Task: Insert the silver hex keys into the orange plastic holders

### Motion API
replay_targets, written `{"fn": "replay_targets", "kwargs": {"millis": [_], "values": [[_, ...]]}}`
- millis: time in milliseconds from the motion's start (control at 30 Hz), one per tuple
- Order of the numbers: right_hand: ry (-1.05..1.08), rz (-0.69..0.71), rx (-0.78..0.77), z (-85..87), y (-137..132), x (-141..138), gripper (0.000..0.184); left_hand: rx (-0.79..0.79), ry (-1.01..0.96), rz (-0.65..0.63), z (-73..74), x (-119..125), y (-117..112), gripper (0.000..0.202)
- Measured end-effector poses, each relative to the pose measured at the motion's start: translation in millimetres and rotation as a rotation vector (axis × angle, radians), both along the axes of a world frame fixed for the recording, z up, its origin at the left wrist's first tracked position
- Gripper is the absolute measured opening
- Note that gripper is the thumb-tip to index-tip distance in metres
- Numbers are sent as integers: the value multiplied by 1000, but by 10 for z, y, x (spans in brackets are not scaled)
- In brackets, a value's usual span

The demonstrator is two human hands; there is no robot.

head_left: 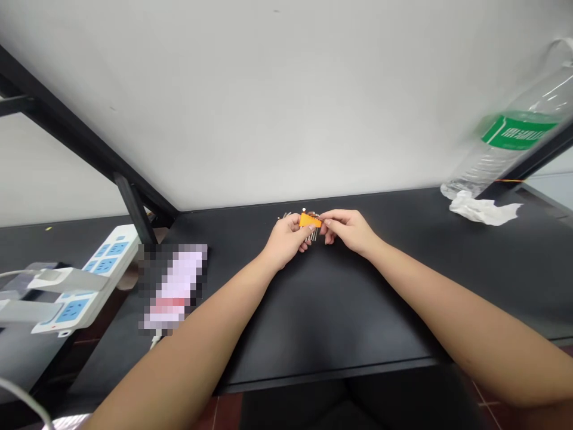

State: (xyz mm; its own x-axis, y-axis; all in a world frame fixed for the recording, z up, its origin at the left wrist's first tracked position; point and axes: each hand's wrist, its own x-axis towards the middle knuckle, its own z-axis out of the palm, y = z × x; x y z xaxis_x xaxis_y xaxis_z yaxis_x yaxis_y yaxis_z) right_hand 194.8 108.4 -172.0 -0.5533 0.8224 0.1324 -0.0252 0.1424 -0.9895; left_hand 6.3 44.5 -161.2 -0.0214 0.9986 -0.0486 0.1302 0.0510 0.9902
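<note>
My left hand (289,237) and my right hand (350,230) meet over the far middle of a black table (331,310), close to the white wall. Together they pinch a small orange holder (310,221) from which several thin metal rods (314,235), perhaps hex keys, hang down. My left thumb lies on the orange piece. My right fingertips grip its right end. Both hands have their fingers closed.
A clear plastic bottle with a green label (514,134) leans at the far right, above a crumpled white tissue (484,210). A white power strip with blue sockets (92,278) lies at the left beside a blurred-out object (174,286). A black frame bar (85,143) slopes across the left.
</note>
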Motion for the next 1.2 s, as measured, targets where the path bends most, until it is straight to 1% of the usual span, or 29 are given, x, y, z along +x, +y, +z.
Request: {"fn": "replay_targets", "kwargs": {"millis": [100,300,500,667,767,867,900,967,1067,1133,1200], "values": [[-7,8,10,3,0,-1,32,-9,-10,-4,-7,-4,4,35],[-85,-16,69,16,-14,5,25,-38,7,-11,-11,-18,2,37],[-145,-21,72,22,-23,5,16,-13,51,20,-23,-41,0,36],[-197,-18,69,35,-26,23,11,22,106,-4,-13,-46,-9,37],[-194,-21,28,56,-38,25,12,112,257,29,-13,-36,-16,31],[-199,26,-36,92,-56,22,15,210,423,81,-20,-23,-20,19],[-220,30,-25,104,-61,22,17,237,465,87,-21,-20,-22,17],[-258,-8,49,124,-67,25,22,302,552,87,-19,-19,-27,14],[-212,-88,136,131,-68,28,28,403,691,74,-3,-30,-40,12],[-141,-80,120,129,-68,31,32,439,755,70,8,-42,-47,12],[-106,-43,94,134,-72,38,32,461,799,64,16,-52,-52,13]]}}
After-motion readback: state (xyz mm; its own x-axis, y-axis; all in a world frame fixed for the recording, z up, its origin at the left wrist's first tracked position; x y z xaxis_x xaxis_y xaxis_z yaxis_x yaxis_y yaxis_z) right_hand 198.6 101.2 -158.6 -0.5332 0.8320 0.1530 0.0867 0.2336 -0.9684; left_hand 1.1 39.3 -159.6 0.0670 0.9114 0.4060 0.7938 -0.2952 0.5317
